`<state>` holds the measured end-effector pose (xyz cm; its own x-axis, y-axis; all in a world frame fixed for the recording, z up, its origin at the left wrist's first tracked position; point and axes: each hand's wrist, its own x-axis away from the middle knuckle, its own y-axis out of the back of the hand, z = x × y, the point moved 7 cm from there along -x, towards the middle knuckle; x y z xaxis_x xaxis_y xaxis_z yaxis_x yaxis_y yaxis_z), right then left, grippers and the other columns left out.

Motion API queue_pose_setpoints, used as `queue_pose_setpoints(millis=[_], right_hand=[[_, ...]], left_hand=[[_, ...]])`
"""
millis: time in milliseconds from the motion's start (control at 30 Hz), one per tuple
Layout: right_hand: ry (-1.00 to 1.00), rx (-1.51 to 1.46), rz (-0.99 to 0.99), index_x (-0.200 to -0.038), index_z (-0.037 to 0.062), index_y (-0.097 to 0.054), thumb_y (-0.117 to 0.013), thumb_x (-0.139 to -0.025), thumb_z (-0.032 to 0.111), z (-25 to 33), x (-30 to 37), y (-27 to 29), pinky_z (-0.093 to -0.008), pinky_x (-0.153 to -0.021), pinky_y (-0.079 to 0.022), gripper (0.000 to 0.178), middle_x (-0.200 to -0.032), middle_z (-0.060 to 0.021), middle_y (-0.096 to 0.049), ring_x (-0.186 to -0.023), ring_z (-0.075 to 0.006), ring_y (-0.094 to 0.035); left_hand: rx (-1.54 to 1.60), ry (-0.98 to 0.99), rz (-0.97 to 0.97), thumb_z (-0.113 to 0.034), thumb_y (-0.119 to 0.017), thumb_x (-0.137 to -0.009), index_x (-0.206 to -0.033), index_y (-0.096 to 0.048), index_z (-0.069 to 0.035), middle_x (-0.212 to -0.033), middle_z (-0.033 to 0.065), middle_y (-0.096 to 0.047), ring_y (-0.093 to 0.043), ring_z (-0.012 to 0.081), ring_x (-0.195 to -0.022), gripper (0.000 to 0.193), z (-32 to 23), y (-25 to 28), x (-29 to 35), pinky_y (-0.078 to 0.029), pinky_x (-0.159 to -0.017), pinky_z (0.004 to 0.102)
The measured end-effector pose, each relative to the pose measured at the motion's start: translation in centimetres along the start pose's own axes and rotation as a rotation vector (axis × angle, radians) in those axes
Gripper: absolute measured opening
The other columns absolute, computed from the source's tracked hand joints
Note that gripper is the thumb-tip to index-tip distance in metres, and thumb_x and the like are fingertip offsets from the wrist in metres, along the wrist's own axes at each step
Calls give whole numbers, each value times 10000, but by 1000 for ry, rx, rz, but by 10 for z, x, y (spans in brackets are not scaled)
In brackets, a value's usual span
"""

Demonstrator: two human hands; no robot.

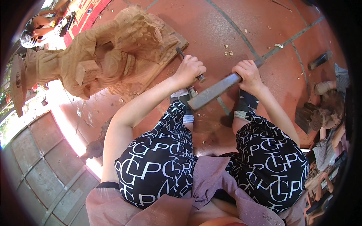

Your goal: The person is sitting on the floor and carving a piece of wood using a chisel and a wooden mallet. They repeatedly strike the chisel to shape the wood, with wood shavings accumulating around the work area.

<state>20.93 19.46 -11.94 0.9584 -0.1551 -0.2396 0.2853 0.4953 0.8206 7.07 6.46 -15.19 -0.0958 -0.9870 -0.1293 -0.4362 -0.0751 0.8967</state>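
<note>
My left hand [189, 71] is closed around a chisel [180, 52], whose blade end meets the edge of the base of a carved wooden sculpture [113, 49]. The handle's butt pokes out below my fist. The sculpture is light brown, lies on its side at the upper left, and has deep folds and a flat base. In my right hand [249, 76] is a long, squared wooden mallet [215, 91], gripped near its far, thinner end. Its thick grey-brown head slants down toward my left foot, apart from the chisel.
Red floor tiles [222, 34] carry scattered pale wood chips [228, 50]. A dark cylindrical piece [319, 60] lies at the right, above a dark carved wood piece [326, 115]. Another person [36, 32] sits at the upper left beside a red mat [85, 20].
</note>
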Motion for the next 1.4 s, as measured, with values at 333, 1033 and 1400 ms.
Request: queue_pose_setpoints(millis=[333, 1033, 1400], right_hand=[[-784, -1058, -170, -1153, 38, -462, -671, -756, 39, 6, -16, 3, -321, -530, -477, 448, -762, -64, -564, -605, -152, -579], [-962, -1100, -217, -1107, -21, -432, -590, -735, 24, -29, -5, -8, -310, -501, -461, 407, -803, -90, -517, -579, -165, -524], [-993, -1115, -233, -1061, -10, -448, -606, -764, 77, -23, -12, -16, -311, -524, -470, 348, -780, -87, -528, -578, -171, -546]], left_hand=[[131, 354, -380, 8, -620, -704, -1082, -586, -74, -1004, 137, -655, -609, 364, -964, 388, 63, 21, -58, -482, -793, 457], [251, 427, -578, -420, -730, -745, -919, -672, -148, -829, 51, -688, -664, 277, -771, 328, 84, 27, -78, -524, -658, 392], [163, 573, -514, -431, -703, -785, -967, -670, -145, -873, 63, -694, -673, 278, -805, 340, 97, 20, -72, -531, -681, 396]])
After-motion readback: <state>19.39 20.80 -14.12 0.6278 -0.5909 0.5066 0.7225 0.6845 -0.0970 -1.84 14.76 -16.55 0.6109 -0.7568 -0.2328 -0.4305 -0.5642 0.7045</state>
